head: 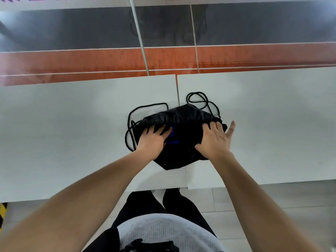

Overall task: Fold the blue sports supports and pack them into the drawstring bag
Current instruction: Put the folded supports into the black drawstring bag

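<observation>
The left hand point(154, 140) lies palm down on the near left part of the black drawstring bag point(183, 122), its fingers spread and flat, the fingertips pressing on dark fabric just beside a strip of blue; it grips nothing that can be seen. The right hand point(214, 139) rests palm down on the bag's right side, fingers fanned wide, the thumb hooked against the near edge of the fabric and the little finger stretched out past the bag over the bare surface; it too presses rather than clasps. Between the two hands shows a small patch of the blue sports supports point(172, 135), mostly covered by black cloth, so how they are folded cannot be told. The bag lies flat on the white counter point(63, 133), right where two panels meet at a narrow seam. Its long axis runs left to right, with the gathered, puckered edge along the far side and a corner pointing back toward the person. The black drawstring cord point(145, 106) trails loose from the far edge, one long loop lying to the left and curling down past the left hand, a second set of smaller loops lying behind the bag on the right panel. Beyond the counter runs an orange and grey floor.
</observation>
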### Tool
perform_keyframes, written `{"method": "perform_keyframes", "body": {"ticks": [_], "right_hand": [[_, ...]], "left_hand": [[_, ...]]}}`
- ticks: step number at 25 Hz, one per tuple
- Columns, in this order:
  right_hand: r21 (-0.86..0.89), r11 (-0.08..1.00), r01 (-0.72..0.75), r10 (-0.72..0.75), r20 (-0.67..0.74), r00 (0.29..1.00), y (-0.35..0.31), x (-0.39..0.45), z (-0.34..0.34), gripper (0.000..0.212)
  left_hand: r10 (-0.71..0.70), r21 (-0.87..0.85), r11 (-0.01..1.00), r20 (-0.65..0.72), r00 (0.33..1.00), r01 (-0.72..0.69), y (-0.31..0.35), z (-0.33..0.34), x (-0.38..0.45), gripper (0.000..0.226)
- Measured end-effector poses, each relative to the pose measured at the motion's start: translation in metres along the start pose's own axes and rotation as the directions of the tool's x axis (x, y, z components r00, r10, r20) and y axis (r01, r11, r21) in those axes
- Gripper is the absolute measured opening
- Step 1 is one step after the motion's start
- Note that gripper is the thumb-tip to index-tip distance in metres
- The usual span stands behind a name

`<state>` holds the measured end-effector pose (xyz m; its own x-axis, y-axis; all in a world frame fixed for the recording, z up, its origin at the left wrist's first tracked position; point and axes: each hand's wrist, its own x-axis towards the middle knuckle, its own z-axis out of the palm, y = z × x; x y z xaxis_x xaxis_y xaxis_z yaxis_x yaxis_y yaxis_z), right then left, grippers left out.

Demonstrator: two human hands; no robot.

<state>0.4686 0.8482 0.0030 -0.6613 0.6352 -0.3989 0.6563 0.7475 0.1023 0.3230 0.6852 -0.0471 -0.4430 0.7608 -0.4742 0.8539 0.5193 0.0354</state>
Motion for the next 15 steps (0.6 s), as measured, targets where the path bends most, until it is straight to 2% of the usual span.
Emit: {"method": "perform_keyframes", "body": {"ticks": [3, 8, 11, 15], "right_hand": [[0.055, 0.998, 0.035, -0.034, -0.035, 0.999, -0.003, -0.004, 0.0, 0.065], [0.262, 0.959, 0.108, -0.022, -0.312, 0.95, -0.035, -0.014, -0.008, 0.033], [0.28, 0.932, 0.231, -0.111, -0.387, 0.916, -0.078, -0.019, -0.026, 0.031], [0.293, 0.865, 0.408, -0.267, -0.42, 0.867, -0.15, -0.032, -0.055, 0.031]], "left_hand": [[0.011, 0.006, 1.0, -0.032, 0.999, -0.011, 0.003, -0.004, -0.004, 0.064], [0.021, -0.132, 0.99, -0.193, 0.981, -0.047, 0.008, -0.023, -0.036, 0.053], [-0.08, -0.262, 0.965, -0.31, 0.947, -0.004, -0.012, -0.039, -0.074, 0.042], [-0.258, -0.373, 0.923, -0.407, 0.876, 0.099, -0.066, -0.053, -0.131, 0.036]]}}
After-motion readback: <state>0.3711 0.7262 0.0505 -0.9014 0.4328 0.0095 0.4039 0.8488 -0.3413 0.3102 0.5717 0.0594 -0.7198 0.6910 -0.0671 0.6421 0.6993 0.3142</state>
